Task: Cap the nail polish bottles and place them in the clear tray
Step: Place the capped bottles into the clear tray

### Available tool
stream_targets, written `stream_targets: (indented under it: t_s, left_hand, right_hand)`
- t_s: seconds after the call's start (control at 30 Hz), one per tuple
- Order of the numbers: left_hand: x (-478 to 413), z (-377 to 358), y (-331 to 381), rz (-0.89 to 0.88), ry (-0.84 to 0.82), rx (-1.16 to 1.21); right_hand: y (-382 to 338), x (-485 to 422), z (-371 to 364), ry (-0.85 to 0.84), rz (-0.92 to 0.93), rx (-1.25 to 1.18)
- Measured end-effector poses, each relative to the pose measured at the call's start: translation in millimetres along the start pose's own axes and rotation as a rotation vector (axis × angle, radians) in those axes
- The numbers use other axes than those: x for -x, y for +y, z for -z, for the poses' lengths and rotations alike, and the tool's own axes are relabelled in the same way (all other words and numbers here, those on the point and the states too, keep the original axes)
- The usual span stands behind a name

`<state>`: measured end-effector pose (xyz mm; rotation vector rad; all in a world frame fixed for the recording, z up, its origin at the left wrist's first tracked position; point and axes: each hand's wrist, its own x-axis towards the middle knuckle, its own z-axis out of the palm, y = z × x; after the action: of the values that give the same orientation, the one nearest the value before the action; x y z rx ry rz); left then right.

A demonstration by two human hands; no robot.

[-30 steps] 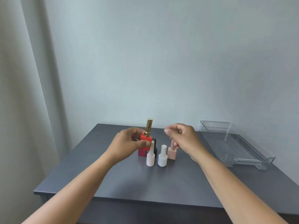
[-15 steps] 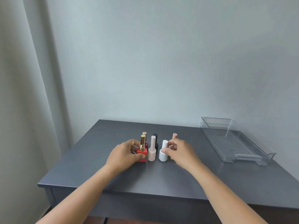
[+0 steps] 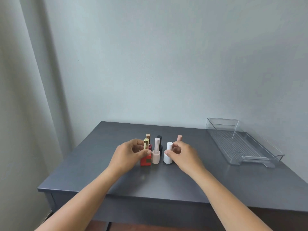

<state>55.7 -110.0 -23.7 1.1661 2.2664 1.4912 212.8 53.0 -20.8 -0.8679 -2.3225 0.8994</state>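
Observation:
Several capped nail polish bottles stand grouped on the dark grey table (image 3: 166,180). My left hand (image 3: 128,154) grips the red square bottle (image 3: 146,160) with a gold cap, which rests on the table. Behind it a dark red bottle (image 3: 148,140) with a gold cap is partly hidden. A pale pink bottle (image 3: 156,153) and a black bottle (image 3: 159,139) stand in the middle. My right hand (image 3: 185,155) has thumb and fingers against the white bottle (image 3: 168,155). A pink-capped bottle (image 3: 179,138) shows behind that hand. The clear tray (image 3: 246,157) lies empty at the right.
A grey wall rises right behind the table's back edge. A pale curtain (image 3: 25,114) hangs at the left. The table's front edge runs just below my forearms, and bare tabletop lies between the bottles and the tray.
My left hand brought the red bottle down from the air onto the table in front of the dark red one. My right hand dropped from mid-air to the white bottle.

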Motion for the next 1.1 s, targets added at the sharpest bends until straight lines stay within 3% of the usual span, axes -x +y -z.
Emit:
stream_targets:
  t_s: [0.3, 0.63, 1.1]
  left_hand:
    - [6, 1, 9, 0.004, 0.046, 0.009]
    - [12, 10, 87, -0.149, -0.061, 0.086]
    - [-83, -120, 218, -0.25, -0.284, 0.087]
  right_hand:
    - [-7, 7, 8, 0.024, -0.015, -0.01]
    - [-20, 16, 76, 0.02, -0.028, -0.325]
    - [67, -43, 245, 0.264, -0.106, -0.238]
